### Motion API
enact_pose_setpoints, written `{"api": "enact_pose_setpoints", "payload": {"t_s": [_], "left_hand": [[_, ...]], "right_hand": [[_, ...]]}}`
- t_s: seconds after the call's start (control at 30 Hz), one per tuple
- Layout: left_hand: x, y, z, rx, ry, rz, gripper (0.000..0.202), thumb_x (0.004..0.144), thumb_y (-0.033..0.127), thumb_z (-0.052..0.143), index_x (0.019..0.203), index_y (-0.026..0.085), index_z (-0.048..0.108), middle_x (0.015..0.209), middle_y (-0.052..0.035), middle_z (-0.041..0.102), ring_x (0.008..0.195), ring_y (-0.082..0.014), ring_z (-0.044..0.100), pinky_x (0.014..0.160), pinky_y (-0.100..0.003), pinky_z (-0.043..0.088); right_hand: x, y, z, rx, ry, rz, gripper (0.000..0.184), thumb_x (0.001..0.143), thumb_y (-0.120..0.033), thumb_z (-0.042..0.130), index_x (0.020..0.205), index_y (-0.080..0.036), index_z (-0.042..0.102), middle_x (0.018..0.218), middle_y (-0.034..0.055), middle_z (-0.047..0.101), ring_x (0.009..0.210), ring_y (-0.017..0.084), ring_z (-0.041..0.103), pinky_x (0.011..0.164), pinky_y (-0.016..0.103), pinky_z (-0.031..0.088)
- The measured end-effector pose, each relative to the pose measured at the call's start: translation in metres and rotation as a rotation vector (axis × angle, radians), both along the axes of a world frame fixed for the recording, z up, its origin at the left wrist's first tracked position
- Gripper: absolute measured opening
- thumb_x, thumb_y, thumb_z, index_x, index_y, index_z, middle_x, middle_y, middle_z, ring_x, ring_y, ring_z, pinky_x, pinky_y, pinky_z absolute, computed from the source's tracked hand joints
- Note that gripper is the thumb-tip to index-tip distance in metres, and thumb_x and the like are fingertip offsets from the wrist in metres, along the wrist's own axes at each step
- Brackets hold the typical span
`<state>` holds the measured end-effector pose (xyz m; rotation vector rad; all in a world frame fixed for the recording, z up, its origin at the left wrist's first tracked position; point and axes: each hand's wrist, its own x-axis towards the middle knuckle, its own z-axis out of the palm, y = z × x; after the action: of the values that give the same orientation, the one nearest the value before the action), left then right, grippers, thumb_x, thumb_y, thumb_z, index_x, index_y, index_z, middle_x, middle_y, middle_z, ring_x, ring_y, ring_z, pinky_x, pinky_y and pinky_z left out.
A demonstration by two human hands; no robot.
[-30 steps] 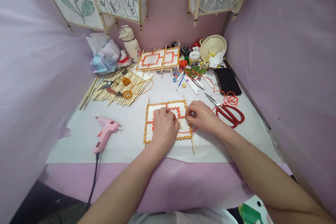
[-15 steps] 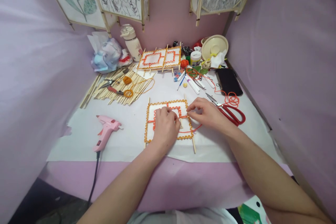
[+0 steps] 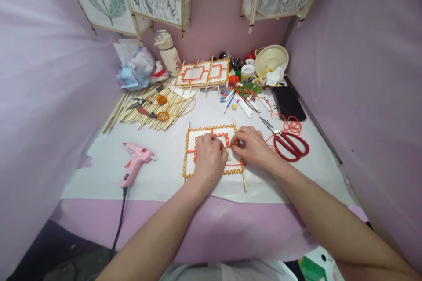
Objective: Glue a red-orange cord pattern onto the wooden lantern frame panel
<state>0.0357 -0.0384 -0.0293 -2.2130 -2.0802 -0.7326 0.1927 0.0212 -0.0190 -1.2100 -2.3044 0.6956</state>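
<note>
Right grip (image 3: 251,145) pinches orange yarn (image 3: 229,146); left grip (image 3: 211,158), closure unclear, covers a rectangular wavy-edged panel (image 3: 190,160).

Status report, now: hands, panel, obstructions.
Left hand over yarn-trimmed panel. Right hand at its right side. Panel flat on white sheet. Red-handled scissors near right hand, off panel.

My right hand (image 3: 253,145) now sits further in over the yarn-trimmed panel (image 3: 190,163), thumb and forefinger closer together than half a second ago.
</note>
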Motion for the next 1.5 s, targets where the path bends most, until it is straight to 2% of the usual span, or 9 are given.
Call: {"api": "enact_pose_setpoints", "payload": {"t_s": [0.33,0.53,0.63,0.83,0.97,1.17,1.33,1.5], "left_hand": [[0.0,0.001,-0.001,-0.019,0.008,0.03,0.009,0.083,0.012,0.056,0.08,0.014,0.064,0.098,-0.0123,0.054,0.095,-0.0274,0.044,0.087,-0.042,0.044],[0.0,0.0,-0.001,-0.029,-0.007,0.032,0.01,0.083,0.011,0.056,0.08,0.015,0.065,0.099,-0.0121,0.054,0.095,-0.0273,0.044,0.086,-0.042,0.045],[0.0,0.0,-0.001,-0.033,-0.017,0.028,0.01,0.083,0.01,0.056,0.08,0.015,0.064,0.099,-0.0117,0.054,0.096,-0.027,0.044,0.086,-0.042,0.045],[0.0,0.0,-0.001,-0.035,-0.024,0.031,0.01,0.083,0.011,0.056,0.08,0.015,0.064,0.099,-0.0119,0.054,0.096,-0.0273,0.044,0.087,-0.043,0.045],[0.0,0.0,0.0,-0.039,-0.024,0.035,0.01,0.084,0.012,0.056,0.08,0.015,0.064,0.099,-0.012,0.053,0.096,-0.0274,0.044,0.087,-0.042,0.045],[0.0,-0.001,0.0,-0.019,-0.036,0.029,0.01,0.084,0.011,0.055,0.079,0.015,0.063,0.098,-0.0112,0.052,0.096,-0.0269,0.045,0.088,-0.042,0.045],[0.0,-0.002,-0.002,-0.004,-0.044,0.027,0.01,0.084,0.011,0.055,0.079,0.016,0.062,0.098,-0.0109,0.053,0.097,-0.0266,0.045,0.088,-0.042,0.045],[0.0,-0.003,0.0,-0.028,-0.045,0.029,0.011,0.085,0.012,0.055,0.08,0.015,0.064,0.097,-0.0111,0.054,0.097,-0.026,0.046,0.088,-0.042,0.045]], "right_hand": [[-0.001,-0.002,0.0,-0.008,-0.012,-0.01,0.012,0.076,-0.014,0.059,0.077,-0.023,0.068,0.089,0.0022,0.062,0.094,0.022,0.052,0.082,0.035,0.034],[0.014,0.007,0.007,-0.009,0.039,-0.015,0.013,0.074,-0.018,0.061,0.084,-0.024,0.069,0.092,0.0031,0.062,0.095,0.023,0.053,0.084,0.036,0.037],[0.019,0.011,0.009,-0.002,0.085,-0.033,0.011,0.075,-0.019,0.06,0.081,-0.023,0.068,0.09,0.0032,0.063,0.094,0.023,0.054,0.083,0.035,0.038],[0.01,0.007,0.002,-0.005,0.026,-0.017,0.01,0.075,-0.016,0.059,0.075,-0.023,0.066,0.088,0.0024,0.064,0.093,0.022,0.054,0.083,0.036,0.037],[0.007,0.005,0.001,0.001,-0.011,-0.03,0.01,0.074,-0.015,0.06,0.076,-0.023,0.066,0.09,0.0029,0.063,0.094,0.023,0.053,0.082,0.036,0.036],[0.009,0.007,0.003,-0.003,0.06,-0.027,0.008,0.073,-0.016,0.059,0.075,-0.022,0.063,0.088,0.0019,0.063,0.093,0.021,0.053,0.082,0.035,0.037],[0.007,0.004,-0.001,0.018,-0.004,-0.002,0.009,0.074,-0.018,0.058,0.078,-0.022,0.064,0.089,0.0025,0.062,0.093,0.022,0.052,0.082,0.036,0.036],[0.013,0.009,0.006,0.046,0.129,0.003,0.007,0.077,-0.02,0.056,0.078,-0.022,0.063,0.088,0.0029,0.063,0.092,0.021,0.055,0.084,0.035,0.039]]}}
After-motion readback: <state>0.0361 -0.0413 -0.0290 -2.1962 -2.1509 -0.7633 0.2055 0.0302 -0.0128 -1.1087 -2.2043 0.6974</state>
